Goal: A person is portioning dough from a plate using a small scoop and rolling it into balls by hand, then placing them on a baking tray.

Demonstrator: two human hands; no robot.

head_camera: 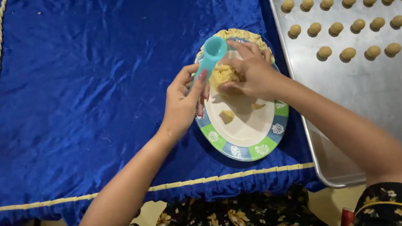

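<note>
My left hand (181, 102) grips a turquoise plastic tube-shaped scoop (212, 56) and presses its lower end into a lump of yellow dough (222, 73). My right hand (252, 71) rests on the same dough and pinches it against the scoop. The dough lies on an oval white plate with a blue and green shell-patterned rim (250, 149). More crumbly dough (237, 34) is heaped at the plate's far end, and a small dough scrap (227, 116) lies on the plate's bare middle.
A metal baking tray (384, 116) sits to the right, with several rows of small round dough balls (349, 0) on its far half. A blue velvet cloth with yellow piping (73, 85) covers the table. My floral-clothed lap is at the bottom.
</note>
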